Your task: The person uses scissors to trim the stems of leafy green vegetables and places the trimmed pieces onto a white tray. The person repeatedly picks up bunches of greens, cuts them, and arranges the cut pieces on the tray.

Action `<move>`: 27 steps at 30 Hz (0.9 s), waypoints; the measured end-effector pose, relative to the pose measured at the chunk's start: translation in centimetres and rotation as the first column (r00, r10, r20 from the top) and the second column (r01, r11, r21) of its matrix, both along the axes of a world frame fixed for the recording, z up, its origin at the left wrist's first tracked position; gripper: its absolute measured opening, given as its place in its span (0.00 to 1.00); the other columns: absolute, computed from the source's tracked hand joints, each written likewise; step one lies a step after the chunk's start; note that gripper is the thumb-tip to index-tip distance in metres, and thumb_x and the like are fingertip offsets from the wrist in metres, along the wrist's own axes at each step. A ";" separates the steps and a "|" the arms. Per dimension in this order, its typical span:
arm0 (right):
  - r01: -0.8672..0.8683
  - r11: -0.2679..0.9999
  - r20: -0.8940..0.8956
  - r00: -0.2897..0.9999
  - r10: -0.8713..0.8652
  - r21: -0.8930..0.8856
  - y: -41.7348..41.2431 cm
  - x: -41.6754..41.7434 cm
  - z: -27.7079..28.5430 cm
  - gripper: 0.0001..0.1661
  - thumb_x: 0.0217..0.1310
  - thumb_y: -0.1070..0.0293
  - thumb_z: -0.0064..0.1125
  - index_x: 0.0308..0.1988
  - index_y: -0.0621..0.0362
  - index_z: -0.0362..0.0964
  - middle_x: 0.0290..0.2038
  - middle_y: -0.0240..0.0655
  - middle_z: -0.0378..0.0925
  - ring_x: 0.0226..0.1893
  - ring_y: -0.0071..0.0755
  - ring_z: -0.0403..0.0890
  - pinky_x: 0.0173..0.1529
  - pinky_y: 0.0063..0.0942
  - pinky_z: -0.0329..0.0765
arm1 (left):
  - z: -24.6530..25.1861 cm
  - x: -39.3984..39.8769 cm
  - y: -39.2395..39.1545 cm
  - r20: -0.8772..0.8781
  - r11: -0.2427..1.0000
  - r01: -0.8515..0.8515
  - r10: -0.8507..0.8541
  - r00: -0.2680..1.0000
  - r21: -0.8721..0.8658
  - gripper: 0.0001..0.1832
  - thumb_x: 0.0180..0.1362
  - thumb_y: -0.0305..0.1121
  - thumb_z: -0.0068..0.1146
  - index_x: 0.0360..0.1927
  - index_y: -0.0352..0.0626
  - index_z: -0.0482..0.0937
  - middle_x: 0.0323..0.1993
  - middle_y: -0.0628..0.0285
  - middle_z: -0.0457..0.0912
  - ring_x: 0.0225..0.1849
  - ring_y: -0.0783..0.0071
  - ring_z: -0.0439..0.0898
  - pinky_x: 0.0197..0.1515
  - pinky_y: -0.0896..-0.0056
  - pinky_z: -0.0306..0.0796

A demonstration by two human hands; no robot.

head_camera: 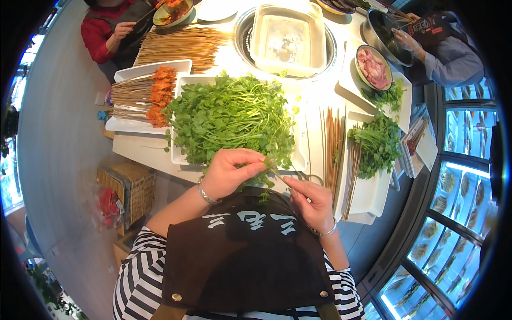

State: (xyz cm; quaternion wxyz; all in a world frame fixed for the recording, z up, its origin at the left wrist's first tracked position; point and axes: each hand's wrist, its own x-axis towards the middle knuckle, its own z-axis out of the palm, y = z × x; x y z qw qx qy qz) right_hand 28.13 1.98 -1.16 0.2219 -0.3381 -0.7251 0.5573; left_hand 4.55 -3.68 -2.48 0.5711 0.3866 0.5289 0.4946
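Observation:
Between the thumb and fingers of my left hand (237,170) is a small bunch of cilantro (270,162), its leaves hanging down before my apron. My right hand (314,198) grips a thin wooden skewer (278,175), whose upper end meets the bunch at my left fingertips. Whether the point has gone through the stems is hidden. Just beyond my hands, a white tray (301,158) holds a large heap of cilantro (236,116). To the right, loose bare skewers (331,140) lie beside another white tray (372,202) with skewered cilantro (378,148).
Orange-red meat skewers (162,96) rest on a tray at left, below many bare skewers (180,46). A translucent tub (288,40) sits over a round table well. A bowl of raw meat (374,67) is at right. Two other people work across the table. Scissors (314,179) lie near my right hand.

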 end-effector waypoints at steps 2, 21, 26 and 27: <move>0.004 1.000 0.032 0.999 -0.004 0.011 -0.4 0.3 -0.4 0.22 0.55 0.83 0.53 0.50 0.58 0.78 0.22 0.35 0.76 0.22 0.31 0.77 0.30 0.25 0.73 | -0.8 0.1 -0.3 -0.038 0.999 0.052 -0.052 0.998 -0.007 0.07 0.59 0.24 0.59 0.40 0.34 0.84 0.41 0.56 0.85 0.42 0.71 0.82 0.47 0.72 0.73; 0.201 0.945 0.011 0.979 -0.206 -0.256 -1.5 2.4 -2.5 0.17 0.65 0.77 0.51 0.53 0.62 0.76 0.23 0.30 0.75 0.16 0.15 0.70 0.21 0.14 0.66 | -5.7 -2.4 4.1 -0.951 0.943 0.208 0.211 0.225 0.259 0.04 0.45 0.25 0.60 0.24 0.42 0.76 0.29 0.59 0.73 0.35 0.60 0.75 0.37 0.63 0.70; 0.179 0.951 0.012 0.983 -0.182 -0.252 -1.2 1.5 -2.1 0.17 0.64 0.78 0.52 0.52 0.59 0.77 0.23 0.30 0.75 0.16 0.15 0.70 0.21 0.16 0.66 | -1.5 -3.9 3.3 -0.717 0.983 0.008 0.129 0.685 0.184 0.06 0.49 0.23 0.63 0.28 0.41 0.76 0.33 0.61 0.76 0.36 0.62 0.76 0.41 0.66 0.71; 0.169 0.956 0.013 0.985 -0.171 -0.242 -1.1 1.3 -2.0 0.17 0.64 0.78 0.52 0.51 0.59 0.77 0.23 0.30 0.75 0.16 0.15 0.70 0.21 0.16 0.66 | -0.8 -4.2 3.2 -0.614 0.991 -0.034 0.108 0.782 0.131 0.06 0.49 0.22 0.62 0.28 0.41 0.76 0.33 0.62 0.76 0.36 0.63 0.76 0.42 0.66 0.71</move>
